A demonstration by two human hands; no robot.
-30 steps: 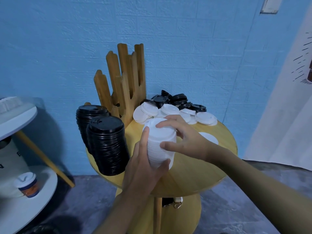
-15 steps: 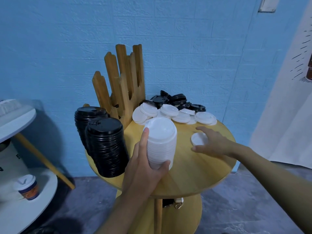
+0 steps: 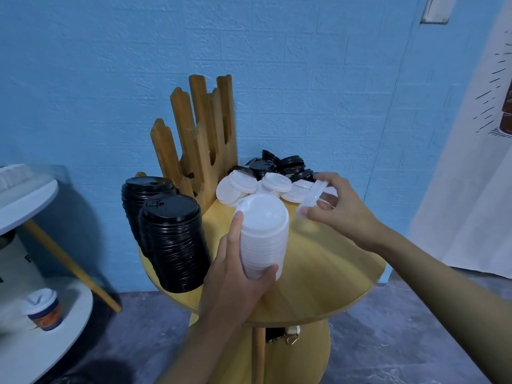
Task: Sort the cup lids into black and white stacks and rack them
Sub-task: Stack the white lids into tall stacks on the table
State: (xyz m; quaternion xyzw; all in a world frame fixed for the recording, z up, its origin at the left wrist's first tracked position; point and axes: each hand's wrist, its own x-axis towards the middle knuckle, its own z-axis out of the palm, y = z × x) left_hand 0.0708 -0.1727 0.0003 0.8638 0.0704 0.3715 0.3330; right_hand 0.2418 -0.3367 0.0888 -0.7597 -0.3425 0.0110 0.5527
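My left hand [image 3: 235,275] grips a tall stack of white lids [image 3: 263,231] above the round wooden table [image 3: 332,278]. To its right, my right hand [image 3: 336,206] pinches a single white lid [image 3: 311,199], tilted on edge, just beside the stack's top. Loose white lids [image 3: 249,187] lie at the table's back, with loose black lids [image 3: 279,164] behind them. Two stacks of black lids [image 3: 171,239] sit in the wooden rack [image 3: 199,134] on the table's left.
A blue wall stands close behind the table. At the left is a white two-tier table [image 3: 41,322] with a lidded paper cup [image 3: 43,311] on its lower shelf. A white cloth [image 3: 471,162] hangs at the right. Keys [image 3: 291,336] dangle beneath the tabletop.
My right hand left the stack's top, reached to a white lid lying on the table at the right, picked it up and brought it back toward the stack. My left hand kept its hold.
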